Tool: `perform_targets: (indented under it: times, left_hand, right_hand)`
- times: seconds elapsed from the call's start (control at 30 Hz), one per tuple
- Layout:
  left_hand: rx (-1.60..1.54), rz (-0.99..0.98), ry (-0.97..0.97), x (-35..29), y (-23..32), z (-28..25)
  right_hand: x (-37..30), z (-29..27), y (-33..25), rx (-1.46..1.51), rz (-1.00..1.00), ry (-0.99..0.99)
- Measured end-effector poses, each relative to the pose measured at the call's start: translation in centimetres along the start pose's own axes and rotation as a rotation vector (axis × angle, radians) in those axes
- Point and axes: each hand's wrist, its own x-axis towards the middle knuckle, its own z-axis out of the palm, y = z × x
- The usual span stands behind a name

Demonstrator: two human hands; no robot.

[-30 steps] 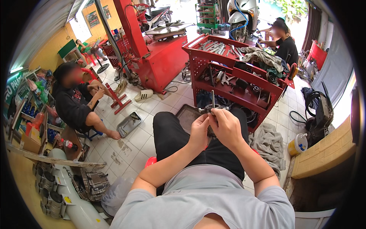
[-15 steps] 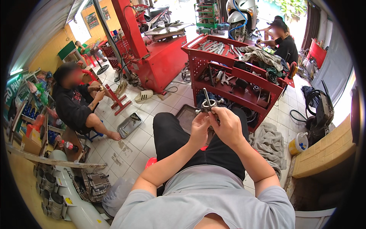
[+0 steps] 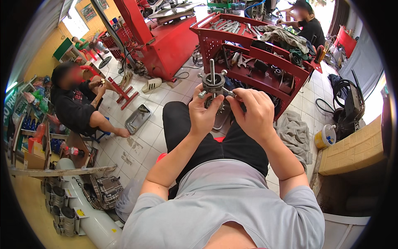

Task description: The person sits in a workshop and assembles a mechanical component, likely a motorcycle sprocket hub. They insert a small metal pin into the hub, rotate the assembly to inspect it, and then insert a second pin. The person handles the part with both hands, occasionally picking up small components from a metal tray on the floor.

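Observation:
I sit with both hands raised over my lap, holding a grey metal part (image 3: 213,85): a round hub with a long shaft standing up from its top and short studs sticking out around it. My left hand (image 3: 204,113) grips its left underside, thumb up beside a stud. My right hand (image 3: 252,111) closes on its right side, fingers curled over a stud. My black trousers (image 3: 195,137) lie below the hands.
A red tool trolley (image 3: 257,50) full of wrenches and rags stands just beyond my knees. A metal tray (image 3: 138,118) lies on the tiled floor at left. One person sits on a low stool at left (image 3: 76,101), another crouches at the far right (image 3: 304,23). A grey rag (image 3: 295,133) and a yellow tub (image 3: 325,137) lie to the right.
Both hands have lifted the metal part higher and nearer the camera; its upright shaft and studs now show clearly above my fingers.

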Motion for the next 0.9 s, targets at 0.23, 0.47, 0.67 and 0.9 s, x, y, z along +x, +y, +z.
perform_targets:
  times: [0.23, 0.47, 0.67, 0.9]
  left_hand:
    - [0.1, 0.048, -0.022, -0.1, 0.4, 0.1]
    - [0.155, 0.17, -0.033, 0.1, 1.8, 0.3]
    - [0.517, 0.459, -0.074, 0.6, 4.1, -0.2]
    - [0.625, 0.628, -0.064, 0.7, 5.6, -1.0]
  right_hand:
    - [-0.1, -0.6, -0.3, -0.054, 0.093, -0.083]
    - [0.9, -1.7, -1.2, 0.035, 0.079, -0.062]
    - [0.4, -2.5, -1.4, 0.082, 0.019, -0.072]
    - [1.0, -3.1, -2.3, 0.21, 0.012, -0.066]
